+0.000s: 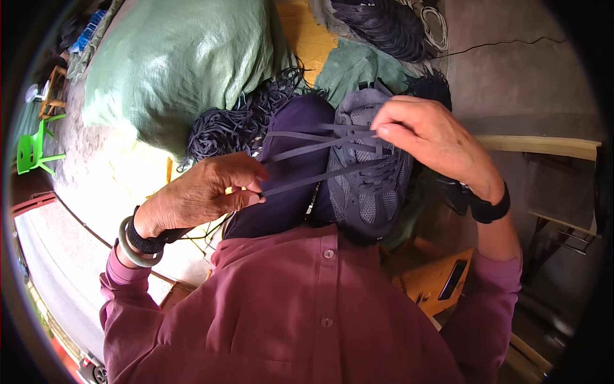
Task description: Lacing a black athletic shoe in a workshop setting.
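Note:
A dark grey mesh sneaker [364, 185] rests on my lap, its toe pointing toward me. Flat grey shoelace [307, 150] strands run from its eyelets across my thigh to the left. My left hand [220, 189], left of the shoe, pinches a lace end between thumb and fingers and holds that strand taut. Over the upper part of the shoe, my right hand [428, 131] has its thumb and forefinger pressed together on a strand of the lace. The shoe's collar lies partly behind this hand.
A heap of dark laces [236, 121] lies beside my left thigh, in front of a big pale green sack [185, 57]. Black pieces are stacked [377, 29] at the back. A phone [453, 280] lies on a wooden stool [425, 285] at my right. A green chair [35, 146] stands far left.

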The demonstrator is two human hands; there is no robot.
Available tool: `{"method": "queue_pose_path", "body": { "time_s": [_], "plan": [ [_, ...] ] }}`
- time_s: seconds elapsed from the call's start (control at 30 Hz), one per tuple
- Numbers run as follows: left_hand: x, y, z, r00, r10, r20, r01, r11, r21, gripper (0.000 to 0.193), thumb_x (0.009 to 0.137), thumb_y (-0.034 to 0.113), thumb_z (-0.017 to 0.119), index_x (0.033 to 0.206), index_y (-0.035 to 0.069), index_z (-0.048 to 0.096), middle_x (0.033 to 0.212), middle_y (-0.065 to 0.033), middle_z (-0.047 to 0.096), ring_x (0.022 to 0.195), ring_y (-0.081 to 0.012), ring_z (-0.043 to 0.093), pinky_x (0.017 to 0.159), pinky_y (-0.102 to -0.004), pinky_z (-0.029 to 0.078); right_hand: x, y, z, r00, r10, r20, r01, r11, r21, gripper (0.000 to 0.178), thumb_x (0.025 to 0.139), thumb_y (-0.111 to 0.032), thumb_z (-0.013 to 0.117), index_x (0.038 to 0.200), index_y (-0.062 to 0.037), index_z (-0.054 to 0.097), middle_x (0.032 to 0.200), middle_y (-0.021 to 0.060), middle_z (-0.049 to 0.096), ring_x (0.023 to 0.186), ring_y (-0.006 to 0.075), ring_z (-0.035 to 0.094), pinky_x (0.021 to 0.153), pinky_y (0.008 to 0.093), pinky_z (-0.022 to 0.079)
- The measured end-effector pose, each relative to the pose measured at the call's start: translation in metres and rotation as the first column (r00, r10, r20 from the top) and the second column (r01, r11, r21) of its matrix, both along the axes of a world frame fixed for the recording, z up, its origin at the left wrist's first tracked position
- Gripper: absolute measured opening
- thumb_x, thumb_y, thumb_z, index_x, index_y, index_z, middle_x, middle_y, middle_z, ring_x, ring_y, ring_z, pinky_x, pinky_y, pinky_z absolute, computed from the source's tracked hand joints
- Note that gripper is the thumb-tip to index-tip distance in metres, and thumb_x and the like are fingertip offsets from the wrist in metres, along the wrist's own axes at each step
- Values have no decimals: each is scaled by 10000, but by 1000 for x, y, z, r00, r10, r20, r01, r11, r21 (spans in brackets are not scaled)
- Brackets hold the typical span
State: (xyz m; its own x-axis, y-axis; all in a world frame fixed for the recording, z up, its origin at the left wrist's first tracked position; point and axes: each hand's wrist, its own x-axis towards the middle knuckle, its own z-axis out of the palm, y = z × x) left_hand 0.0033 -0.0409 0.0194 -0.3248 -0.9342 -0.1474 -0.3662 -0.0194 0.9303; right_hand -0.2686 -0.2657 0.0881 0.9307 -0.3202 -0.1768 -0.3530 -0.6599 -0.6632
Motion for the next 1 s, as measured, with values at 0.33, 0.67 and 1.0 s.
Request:
{"method": "queue_pose_path", "body": {
  "time_s": [0.33,0.67,1.0],
  "plan": [
    [7,15,-10,952,112,285,-126,992,31,73,925,74,684,976,26,706,994,-104,698,909,-308,681,776,-384,542,-41,-5,29,931,-311,-192,297,950,-99,167,954,-148,623,989,13,652,851,125,653,770,226,624,712,353,483],
    [14,0,-11,894,-115,432,31,980,197,163,928,132,690,1048,29,730,1037,-156,712,922,-335,685,804,-408,543,-26,18,1,973,-182,-140,176,983,-53,117,909,-137,608,943,-39,661,821,151,677,776,355,665,693,417,500],
    [-74,-81,-6,929,148,-340,-99,983,157,248,1005,49,644,1248,7,622,1093,-33,691,768,-73,586,702,-247,514,5,40,-13,991,-130,-34,128,991,-44,116,938,-144,624,940,-35,661,863,145,690,817,358,674,720,440,522]
  ]
}}
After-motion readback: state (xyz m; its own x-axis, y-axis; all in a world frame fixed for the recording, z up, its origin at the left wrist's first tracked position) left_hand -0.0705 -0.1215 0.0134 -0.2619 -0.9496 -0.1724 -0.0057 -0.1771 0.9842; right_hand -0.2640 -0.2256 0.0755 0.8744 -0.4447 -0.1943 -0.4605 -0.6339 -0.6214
